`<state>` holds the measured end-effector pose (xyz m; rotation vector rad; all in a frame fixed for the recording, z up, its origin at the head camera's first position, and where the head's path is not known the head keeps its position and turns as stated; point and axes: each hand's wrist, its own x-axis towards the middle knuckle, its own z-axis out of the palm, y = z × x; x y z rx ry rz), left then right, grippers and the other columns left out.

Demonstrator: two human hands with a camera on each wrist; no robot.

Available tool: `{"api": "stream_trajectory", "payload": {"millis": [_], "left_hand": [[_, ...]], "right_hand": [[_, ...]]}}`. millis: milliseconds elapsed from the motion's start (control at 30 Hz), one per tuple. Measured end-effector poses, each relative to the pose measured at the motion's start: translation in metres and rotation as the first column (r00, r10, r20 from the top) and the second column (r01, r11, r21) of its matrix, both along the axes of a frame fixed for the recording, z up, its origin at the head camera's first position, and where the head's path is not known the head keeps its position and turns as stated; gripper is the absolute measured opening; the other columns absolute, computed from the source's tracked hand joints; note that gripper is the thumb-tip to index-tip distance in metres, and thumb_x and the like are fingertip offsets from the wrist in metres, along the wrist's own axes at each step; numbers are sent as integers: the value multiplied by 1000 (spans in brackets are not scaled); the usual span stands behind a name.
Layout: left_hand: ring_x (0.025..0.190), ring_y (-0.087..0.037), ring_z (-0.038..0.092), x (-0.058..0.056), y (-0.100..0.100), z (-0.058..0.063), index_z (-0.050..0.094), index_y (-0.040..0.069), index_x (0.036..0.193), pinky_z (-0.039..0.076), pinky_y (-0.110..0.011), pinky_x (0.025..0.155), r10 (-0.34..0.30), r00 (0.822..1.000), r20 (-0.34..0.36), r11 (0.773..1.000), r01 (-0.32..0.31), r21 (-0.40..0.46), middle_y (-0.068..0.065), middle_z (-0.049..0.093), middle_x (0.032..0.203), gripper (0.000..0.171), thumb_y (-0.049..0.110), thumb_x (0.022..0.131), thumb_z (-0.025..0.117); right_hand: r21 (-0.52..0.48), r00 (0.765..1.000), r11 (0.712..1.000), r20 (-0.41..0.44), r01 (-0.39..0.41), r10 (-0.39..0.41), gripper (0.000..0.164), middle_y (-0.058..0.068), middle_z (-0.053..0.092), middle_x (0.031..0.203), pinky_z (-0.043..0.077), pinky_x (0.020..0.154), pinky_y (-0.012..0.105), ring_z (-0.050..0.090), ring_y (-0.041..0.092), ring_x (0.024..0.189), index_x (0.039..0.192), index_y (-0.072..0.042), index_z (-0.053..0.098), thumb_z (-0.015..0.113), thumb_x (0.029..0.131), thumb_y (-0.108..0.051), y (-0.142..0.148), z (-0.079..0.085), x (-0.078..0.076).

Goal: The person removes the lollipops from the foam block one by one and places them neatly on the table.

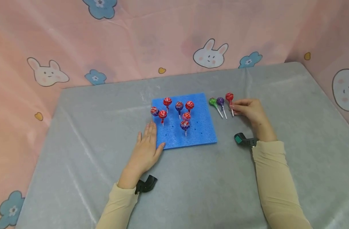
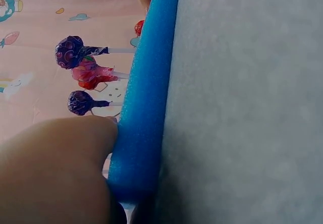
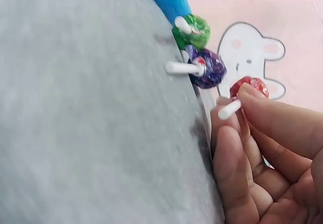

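Observation:
Between thumb and fingers, my right hand (image 1: 250, 111) pinches the stick of a red lollipop (image 1: 229, 97), seen close up in the right wrist view. Just left of it on the table lie a purple lollipop (image 1: 220, 101) and a green lollipop (image 1: 213, 101), sticks toward me. My left hand (image 1: 144, 152) lies flat with straight fingers along the left edge of a blue foam board (image 1: 201, 133), thumb at its front corner. Several wrapped lollipops stand in the board, among them a front purple one (image 1: 184, 125) and a red one (image 1: 167, 101) at the back.
Small holes dot the right and front parts of the board. A grey cloth covers the table (image 1: 191, 187). Behind it hangs a pink curtain (image 1: 151, 41) with rabbits and flowers. Each wrist wears a black strap mount (image 1: 147, 184).

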<state>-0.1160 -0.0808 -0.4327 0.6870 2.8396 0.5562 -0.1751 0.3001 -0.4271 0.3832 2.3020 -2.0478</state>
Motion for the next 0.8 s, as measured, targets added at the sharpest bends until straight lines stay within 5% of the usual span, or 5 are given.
{"api": "stream_trajectory", "payload": {"millis": [300,467,600,800], "left_hand": [[143,-28,1,0,0,0,6,-5,149,5,-52,112,1,1000,-2,1000,-1,7,-17,3,156,71,35,100,39],[143,-28,0,0,0,0,5,-5,149,4,-52,112,-1,1000,-6,1000,1,5,-17,3,156,71,35,100,39],[143,-27,0,1,0,0,5,-4,149,4,-51,112,-2,1000,-9,1000,2,5,-16,3,156,71,35,101,38],[143,-28,1,1,0,0,5,-4,149,4,-51,112,0,1000,-9,1000,0,7,-16,3,156,71,35,100,39]], "right_hand": [[78,998,997,59,-23,18,27,-12,67,73,52,60,18,63,1,63,70,-25,72,69,84,-3,2,4,0],[162,997,986,69,-40,29,5,-8,68,79,53,61,18,62,1,63,87,-9,75,72,83,-8,1,5,1],[211,997,976,68,-47,34,24,-7,68,81,52,61,18,61,1,64,101,8,70,71,84,-9,1,5,1],[235,997,971,63,-48,34,20,-9,66,76,51,60,17,58,1,61,96,5,72,73,82,-9,1,5,2]]}}
